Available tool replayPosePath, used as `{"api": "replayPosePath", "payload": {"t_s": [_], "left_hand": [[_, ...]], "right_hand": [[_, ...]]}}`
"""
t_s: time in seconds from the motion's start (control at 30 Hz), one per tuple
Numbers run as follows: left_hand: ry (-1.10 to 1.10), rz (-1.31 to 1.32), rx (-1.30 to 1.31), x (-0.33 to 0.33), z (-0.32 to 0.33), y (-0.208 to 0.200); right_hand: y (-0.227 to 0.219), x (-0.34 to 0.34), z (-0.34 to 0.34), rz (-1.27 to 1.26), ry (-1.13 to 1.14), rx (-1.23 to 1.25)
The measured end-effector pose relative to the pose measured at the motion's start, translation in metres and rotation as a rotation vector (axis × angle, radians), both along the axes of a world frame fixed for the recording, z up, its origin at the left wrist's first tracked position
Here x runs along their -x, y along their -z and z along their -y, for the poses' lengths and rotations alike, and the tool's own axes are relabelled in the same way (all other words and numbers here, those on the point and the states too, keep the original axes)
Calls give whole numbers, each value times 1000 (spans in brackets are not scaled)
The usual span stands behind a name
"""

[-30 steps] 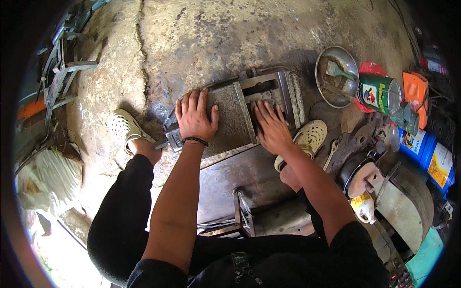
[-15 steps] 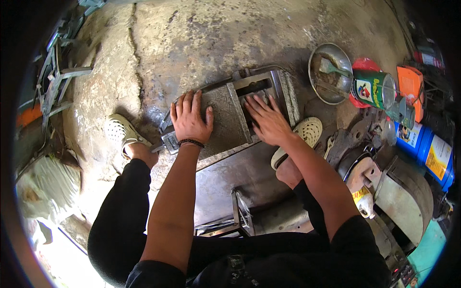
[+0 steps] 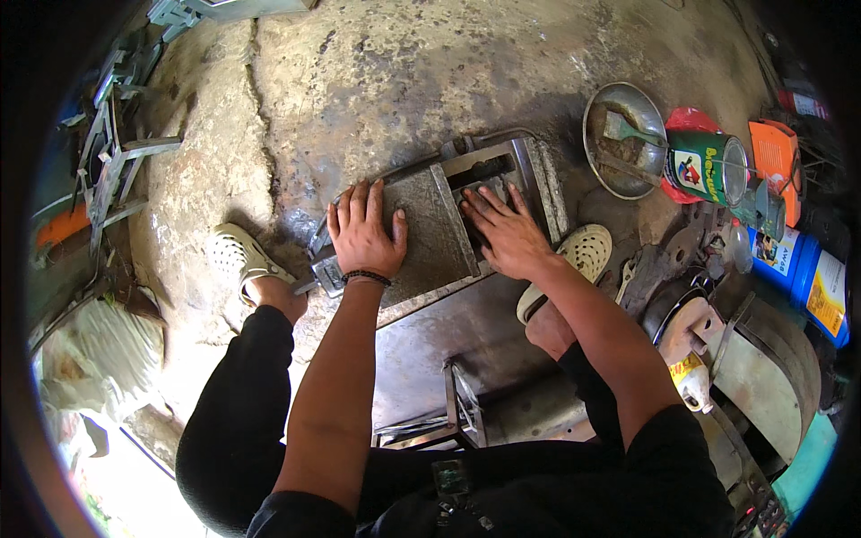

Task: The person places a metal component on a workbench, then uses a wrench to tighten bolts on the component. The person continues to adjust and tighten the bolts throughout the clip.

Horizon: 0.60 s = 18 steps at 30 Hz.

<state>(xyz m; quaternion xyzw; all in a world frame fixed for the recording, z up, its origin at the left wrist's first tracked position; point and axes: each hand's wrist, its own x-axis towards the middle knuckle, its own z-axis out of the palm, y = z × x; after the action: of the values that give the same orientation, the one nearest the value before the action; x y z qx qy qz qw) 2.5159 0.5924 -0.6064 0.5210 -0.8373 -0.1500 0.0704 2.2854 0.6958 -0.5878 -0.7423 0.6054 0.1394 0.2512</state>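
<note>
A flat, grimy metal machine part lies between my feet. Its broad grey top is on the left; at the right end a raised frame surrounds a dark recess. My left hand rests palm down on the grey top near its left edge, fingers stretched out. In the framed end lies my right hand, fingers spread over a dark grey surface just below the recess. What lies under the right palm is hidden. A small handle-like piece sticks out at the part's lower left corner.
A metal bowl holding a brush stands to the right, beside a green can. Further right are an orange case, a blue bucket and a bottle. A metal frame stands at the left.
The whole view has shifted slightly, so everything appears a little further right and lower. Both hands keep their places on the metal part.
</note>
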Motion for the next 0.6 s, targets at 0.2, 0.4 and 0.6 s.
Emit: {"api": "replayPosePath", "payload": {"t_s": [0.2,0.4,0.6], "left_hand": [[3,-6,-6,1,0,1],[8,25,-3,0,1,-1],[-3,34,-46,1,1,-2]], "right_hand": [[-1,1,6,35,26,-11],[-4,0,9,132,100,80],[-2,-4,8,-11,63,2]]}}
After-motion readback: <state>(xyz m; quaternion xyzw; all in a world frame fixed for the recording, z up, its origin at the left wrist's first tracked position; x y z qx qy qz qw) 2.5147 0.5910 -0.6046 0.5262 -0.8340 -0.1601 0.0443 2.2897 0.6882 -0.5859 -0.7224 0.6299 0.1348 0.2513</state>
